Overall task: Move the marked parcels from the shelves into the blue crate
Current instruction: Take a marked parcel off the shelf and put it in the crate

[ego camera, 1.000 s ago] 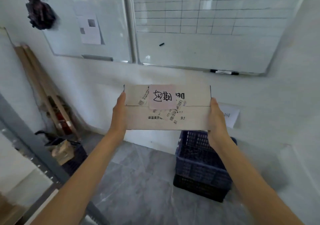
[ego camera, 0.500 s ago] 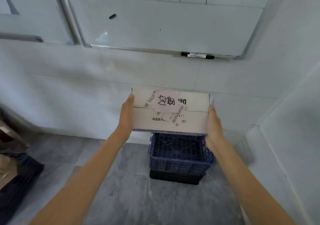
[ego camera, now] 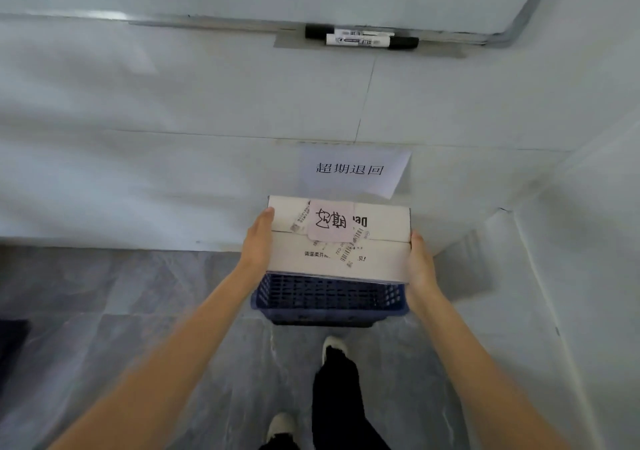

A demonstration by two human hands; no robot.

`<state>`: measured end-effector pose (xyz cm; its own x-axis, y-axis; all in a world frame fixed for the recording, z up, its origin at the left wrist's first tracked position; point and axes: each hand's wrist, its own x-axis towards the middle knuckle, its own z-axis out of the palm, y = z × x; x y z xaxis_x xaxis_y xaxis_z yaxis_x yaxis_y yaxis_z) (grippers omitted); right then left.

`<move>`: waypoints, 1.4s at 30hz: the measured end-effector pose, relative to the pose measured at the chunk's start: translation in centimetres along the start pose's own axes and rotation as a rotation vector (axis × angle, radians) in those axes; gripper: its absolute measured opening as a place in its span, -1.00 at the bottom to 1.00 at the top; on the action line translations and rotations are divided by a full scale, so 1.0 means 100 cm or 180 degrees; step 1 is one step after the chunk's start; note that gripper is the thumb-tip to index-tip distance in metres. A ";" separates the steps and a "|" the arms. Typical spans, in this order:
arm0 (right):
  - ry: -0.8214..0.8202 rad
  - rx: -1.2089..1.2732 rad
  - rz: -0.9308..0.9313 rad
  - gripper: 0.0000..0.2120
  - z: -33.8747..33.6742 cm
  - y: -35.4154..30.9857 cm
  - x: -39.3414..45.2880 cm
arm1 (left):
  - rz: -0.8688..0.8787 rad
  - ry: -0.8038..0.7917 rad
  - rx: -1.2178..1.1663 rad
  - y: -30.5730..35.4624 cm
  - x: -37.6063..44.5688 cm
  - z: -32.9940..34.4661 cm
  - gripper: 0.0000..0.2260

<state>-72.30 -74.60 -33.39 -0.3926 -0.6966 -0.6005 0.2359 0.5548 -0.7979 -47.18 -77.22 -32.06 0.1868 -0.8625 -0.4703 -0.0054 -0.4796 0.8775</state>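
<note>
A white cardboard parcel [ego camera: 377,252] with barcode labels and a pink handwritten note [ego camera: 330,221] on top hangs level just above the blue crate [ego camera: 329,297]. My left hand [ego camera: 258,242] grips its left side and my right hand [ego camera: 420,266] grips its right side, thumbs along the edges. The crate stands on the grey floor against the white wall, on top of a black crate. Its far half is hidden by the parcel, and its inside cannot be seen.
A paper sign [ego camera: 349,169] is taped to the wall above the crate. Two markers [ego camera: 363,37] lie on the whiteboard ledge higher up. A white wall closes in on the right. My feet [ego camera: 334,345] stand right before the crate. A dark object [ego camera: 10,342] sits at the left edge.
I have stepped up to the crate and my view has tilted down. The parcel, still held in both hands, has come lower and now hangs over the crate.
</note>
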 end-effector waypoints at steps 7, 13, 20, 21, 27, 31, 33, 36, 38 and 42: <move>-0.0151 -0.0328 0.0409 -0.59 0.017 0.016 0.100 | -0.0420 0.0258 0.0479 -0.042 0.091 0.043 -0.58; -0.0317 -0.0483 0.0703 -0.69 0.041 0.062 0.163 | -0.0829 0.0359 0.0564 -0.103 0.167 0.054 -0.62; -0.0520 -0.0793 0.1177 -0.61 0.065 0.137 0.252 | -0.1164 0.0285 0.0879 -0.187 0.250 0.064 -0.49; -0.0530 -0.0927 0.1254 -0.60 0.069 0.147 0.263 | -0.1205 0.0293 0.0903 -0.198 0.262 0.064 -0.48; -0.0723 -0.1253 0.1421 -0.40 0.094 0.202 0.334 | -0.1225 0.0352 0.0947 -0.271 0.326 0.066 -0.37; -0.0847 -0.1246 0.1470 -0.42 0.106 0.234 0.369 | -0.1362 0.0456 0.0917 -0.310 0.360 0.071 -0.46; -0.0991 -0.1298 0.1465 -0.45 0.114 0.247 0.377 | -0.1329 0.0521 0.0881 -0.324 0.370 0.067 -0.53; -0.1159 -0.1249 0.1441 -0.44 0.125 0.262 0.386 | -0.1173 0.0373 0.1001 -0.332 0.381 0.063 -0.53; -0.1177 -0.1164 0.1429 -0.44 0.131 0.267 0.392 | -0.1111 0.0327 0.1080 -0.333 0.382 0.063 -0.49; -0.1022 -0.1217 0.1310 -0.47 0.139 0.265 0.391 | -0.1075 0.0213 0.1122 -0.331 0.374 0.059 -0.41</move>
<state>-69.06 -93.49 -78.78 -0.0382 -0.4609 -0.8866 -0.0460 0.8871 -0.4592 -45.84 -94.58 -79.24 0.2980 -0.6428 -0.7057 -0.2637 -0.7660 0.5863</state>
